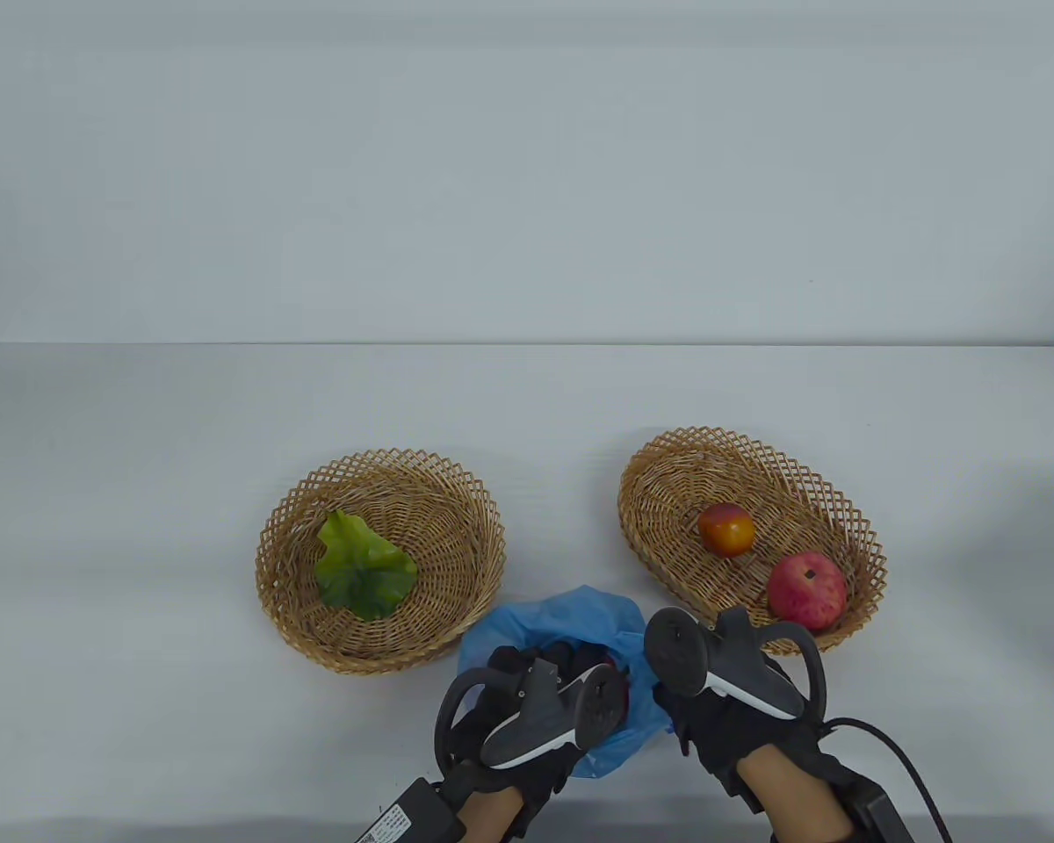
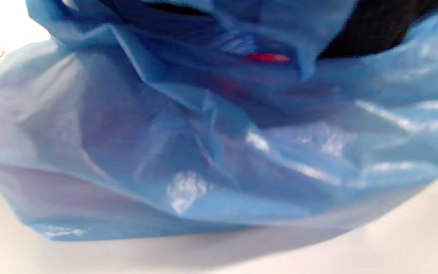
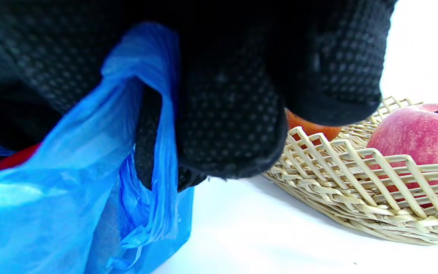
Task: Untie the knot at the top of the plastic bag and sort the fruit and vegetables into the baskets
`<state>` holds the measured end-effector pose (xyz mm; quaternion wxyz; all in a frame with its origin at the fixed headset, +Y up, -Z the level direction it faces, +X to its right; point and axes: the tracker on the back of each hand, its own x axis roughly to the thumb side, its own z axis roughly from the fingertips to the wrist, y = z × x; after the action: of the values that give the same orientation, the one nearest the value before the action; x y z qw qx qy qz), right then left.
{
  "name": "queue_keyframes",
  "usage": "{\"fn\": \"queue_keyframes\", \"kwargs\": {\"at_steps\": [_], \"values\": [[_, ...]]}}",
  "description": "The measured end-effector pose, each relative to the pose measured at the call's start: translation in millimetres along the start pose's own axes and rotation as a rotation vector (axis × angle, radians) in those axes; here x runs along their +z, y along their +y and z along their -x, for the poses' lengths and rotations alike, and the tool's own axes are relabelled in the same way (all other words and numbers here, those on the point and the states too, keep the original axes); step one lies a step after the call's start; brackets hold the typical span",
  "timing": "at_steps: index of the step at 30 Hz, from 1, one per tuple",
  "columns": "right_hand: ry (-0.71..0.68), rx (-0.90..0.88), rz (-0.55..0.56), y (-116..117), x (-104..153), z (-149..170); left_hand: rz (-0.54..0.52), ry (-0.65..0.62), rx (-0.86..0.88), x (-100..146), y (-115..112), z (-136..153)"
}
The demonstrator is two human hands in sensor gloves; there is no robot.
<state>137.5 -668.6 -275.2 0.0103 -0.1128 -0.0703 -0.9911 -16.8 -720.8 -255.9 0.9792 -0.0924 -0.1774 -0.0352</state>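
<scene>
Table view is showing the blue plastic bag (image 1: 552,625) sitting on the tabletop (image 1: 140,702) between the two baskets, the right hand (image 1: 738,702) pinching its edge with curled fingers (image 3: 226,125) while the left hand (image 1: 527,711) is reaching into its mouth, finger state unclear.

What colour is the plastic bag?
The plastic bag is blue, clearest in the left wrist view.

Bag (image 1: 552,625) sits at table (image 1: 140,421) front, btwn two baskets: leaf (image 1: 363,568) in left basket (image 1: 299,615), two fruits (image 1: 725,529) in right basket (image 1: 659,474); both hands at bag.
</scene>
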Motion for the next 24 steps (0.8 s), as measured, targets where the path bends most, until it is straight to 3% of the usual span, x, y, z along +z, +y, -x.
{"fn": "queue_keyframes", "kwargs": {"at_steps": [8,18,24], "values": [[-0.005,-0.013,-0.024,1.2,-0.8,0.2,0.081,-0.065,0.02,-2.4,-7.8,-7.0],[0.006,-0.02,-0.056,2.6,-2.6,3.0,0.129,-0.052,0.019,-6.8,-13.5,-9.4],[0.011,-0.009,-0.063,2.5,-2.7,3.8,0.092,-0.019,-0.016,-6.8,-12.1,-9.8]]}}
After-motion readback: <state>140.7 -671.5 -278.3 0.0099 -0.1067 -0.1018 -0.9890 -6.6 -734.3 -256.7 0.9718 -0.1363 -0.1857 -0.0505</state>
